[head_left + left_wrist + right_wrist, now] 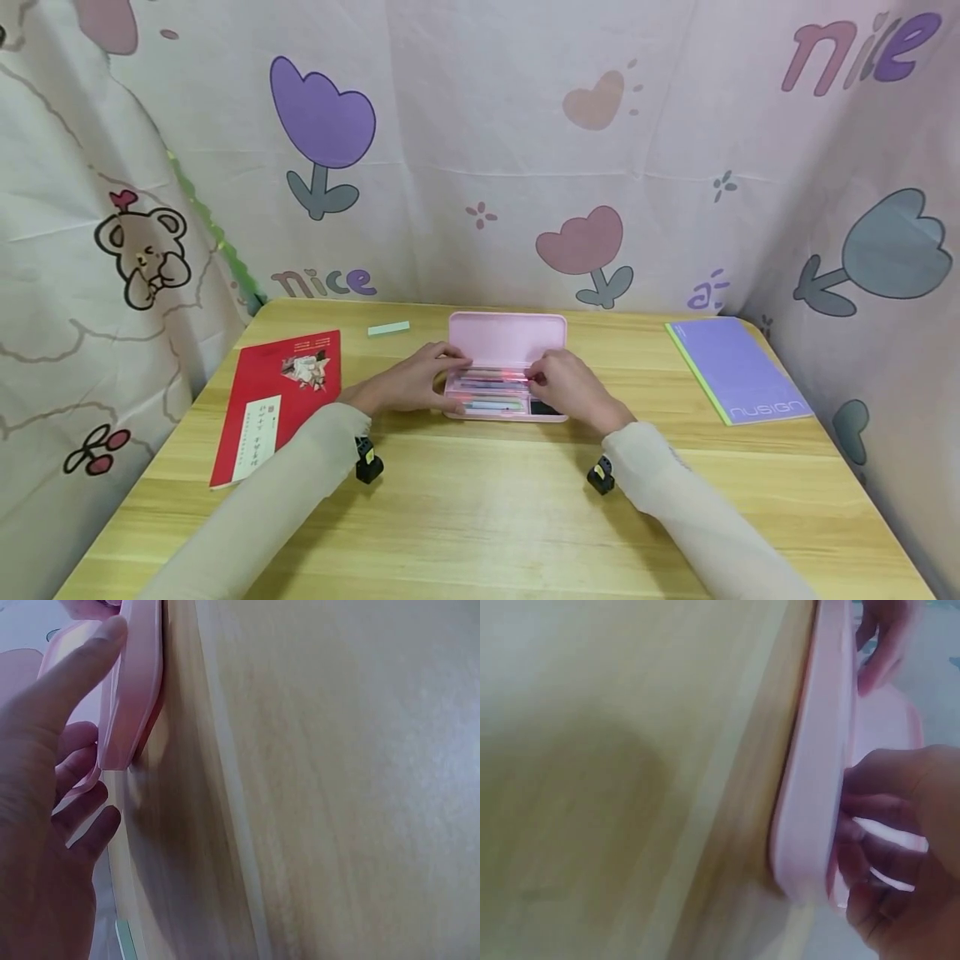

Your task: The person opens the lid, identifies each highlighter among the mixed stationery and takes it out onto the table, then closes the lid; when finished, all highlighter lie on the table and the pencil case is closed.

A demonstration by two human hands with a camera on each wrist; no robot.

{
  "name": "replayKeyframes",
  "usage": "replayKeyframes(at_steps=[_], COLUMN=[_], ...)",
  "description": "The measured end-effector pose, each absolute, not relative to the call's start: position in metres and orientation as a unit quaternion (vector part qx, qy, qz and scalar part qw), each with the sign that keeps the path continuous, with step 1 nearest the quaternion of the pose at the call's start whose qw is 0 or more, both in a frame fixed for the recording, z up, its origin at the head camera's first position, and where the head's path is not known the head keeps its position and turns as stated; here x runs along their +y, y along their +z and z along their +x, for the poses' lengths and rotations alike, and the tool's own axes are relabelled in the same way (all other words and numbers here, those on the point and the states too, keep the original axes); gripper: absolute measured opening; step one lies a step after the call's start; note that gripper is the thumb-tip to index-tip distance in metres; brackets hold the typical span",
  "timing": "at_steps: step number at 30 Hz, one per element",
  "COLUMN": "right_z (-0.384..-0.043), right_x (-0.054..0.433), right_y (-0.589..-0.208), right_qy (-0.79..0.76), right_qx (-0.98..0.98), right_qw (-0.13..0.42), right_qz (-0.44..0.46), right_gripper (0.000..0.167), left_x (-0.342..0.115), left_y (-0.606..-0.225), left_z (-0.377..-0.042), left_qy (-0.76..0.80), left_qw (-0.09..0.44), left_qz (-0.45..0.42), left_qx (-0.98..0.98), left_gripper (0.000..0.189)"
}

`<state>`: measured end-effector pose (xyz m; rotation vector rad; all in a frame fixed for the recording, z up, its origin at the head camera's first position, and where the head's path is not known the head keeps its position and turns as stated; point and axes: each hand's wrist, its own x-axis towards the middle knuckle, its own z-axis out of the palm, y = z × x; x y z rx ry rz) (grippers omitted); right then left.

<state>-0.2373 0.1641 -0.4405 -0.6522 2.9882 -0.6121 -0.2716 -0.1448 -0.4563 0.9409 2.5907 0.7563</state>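
Observation:
A pink pencil case (507, 337) lies open on the table, its lid raised at the back. Several pens (491, 406) lie lengthwise inside, and a dark item (542, 407) fills its front right corner. My left hand (412, 379) spans the case's left end and holds it, thumb on the front rim and fingers toward the hinge side. From the right, my right hand (570, 385) reaches in with curled fingers, the fingertips pinching the end of a red-tipped pen. In the right wrist view, the case's front wall (806, 795) hides what lies at those fingertips.
A red booklet (288, 375) lies to the left, partly under my left forearm. Behind my left hand is a small pale green stick-like block (388, 328). A purple notebook (738, 367) lies at the right. Printed curtains (480, 150) surround the wooden table (480, 517).

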Motion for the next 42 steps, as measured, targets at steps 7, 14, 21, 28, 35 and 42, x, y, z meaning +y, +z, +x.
replayKeyframes(at_steps=[7, 14, 21, 28, 35, 42], right_z=[-0.236, -0.234, -0.234, -0.231, -0.225, -0.222], right_x=[0.152, 0.150, 0.149, 0.145, 0.136, 0.133], right_y=[-0.440, -0.446, -0.443, -0.442, -0.441, -0.436], right_qy=[-0.196, -0.224, -0.221, -0.207, -0.211, -0.274], right_qx=[0.959, 0.951, 0.948, 0.947, 0.949, 0.943], right_qw=[-0.001, -0.021, 0.000, -0.015, -0.022, 0.008], right_qz=[-0.207, -0.211, -0.229, -0.246, -0.234, -0.187], right_gripper=[0.015, 0.005, 0.006, 0.008, 0.011, 0.014], left_x=[-0.154, -0.158, -0.159, -0.158, -0.158, -0.158], left_y=[-0.452, -0.452, -0.454, -0.453, -0.452, -0.453], left_z=[-0.269, -0.268, -0.268, -0.267, -0.268, -0.268], left_qy=[0.261, 0.249, 0.252, 0.254, 0.259, 0.256], left_qw=[0.145, 0.138, 0.137, 0.144, 0.148, 0.148], left_qz=[0.325, 0.329, 0.331, 0.326, 0.324, 0.322], left_qx=[0.897, 0.900, 0.899, 0.899, 0.898, 0.899], left_gripper=[0.095, 0.095, 0.095, 0.095, 0.094, 0.094])
